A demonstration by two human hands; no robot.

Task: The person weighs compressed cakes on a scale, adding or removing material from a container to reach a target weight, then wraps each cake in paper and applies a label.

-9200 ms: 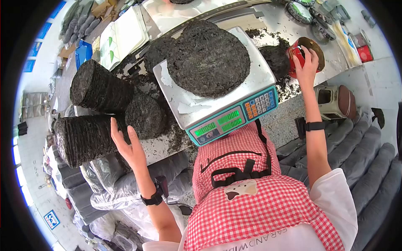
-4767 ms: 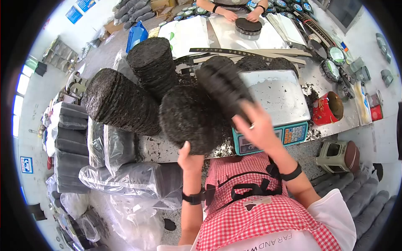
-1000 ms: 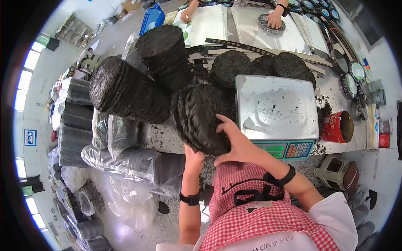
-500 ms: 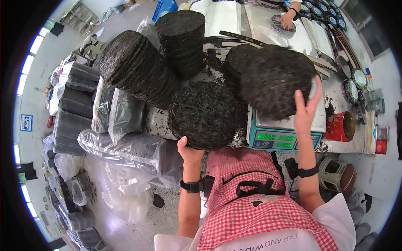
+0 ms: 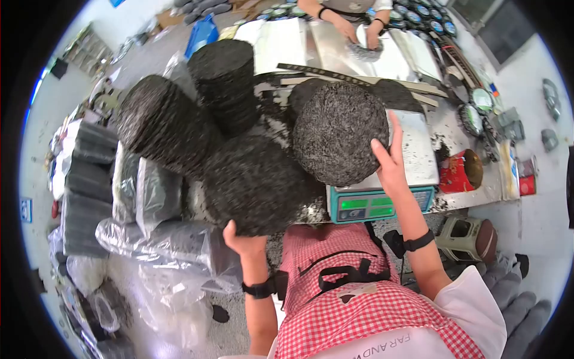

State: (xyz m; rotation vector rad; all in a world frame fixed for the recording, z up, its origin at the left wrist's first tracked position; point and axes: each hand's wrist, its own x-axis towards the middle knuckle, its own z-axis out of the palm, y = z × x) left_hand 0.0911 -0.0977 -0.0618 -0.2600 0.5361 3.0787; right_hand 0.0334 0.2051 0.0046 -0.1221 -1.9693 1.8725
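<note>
My right hand (image 5: 391, 167) grips the right edge of a round, dark, fibrous cake (image 5: 341, 134), which looks like pressed dried seaweed. This cake is tilted up toward me and overlaps the left part of a scale (image 5: 412, 149) with a green lit display. Under the near edge of a second dark cake (image 5: 254, 185), my left hand (image 5: 245, 239) is closed with the thumb at the rim; its other fingers are hidden. Behind it rise two stacks of such cakes, a leaning one (image 5: 164, 128) and a more upright one (image 5: 224, 87).
Plastic-wrapped bundles (image 5: 167, 242) lie at the left. A red can (image 5: 460, 173) stands right of the scale. Another dark cake (image 5: 394, 94) and long flat strips (image 5: 323, 73) lie behind. Across the table, a co-worker's hands (image 5: 359, 36) handle a round item.
The cake in my right hand has swung left, uncovering more of the scale plate. My left hand's cake has shifted left. The view has tilted up, and both co-worker's hands now show.
</note>
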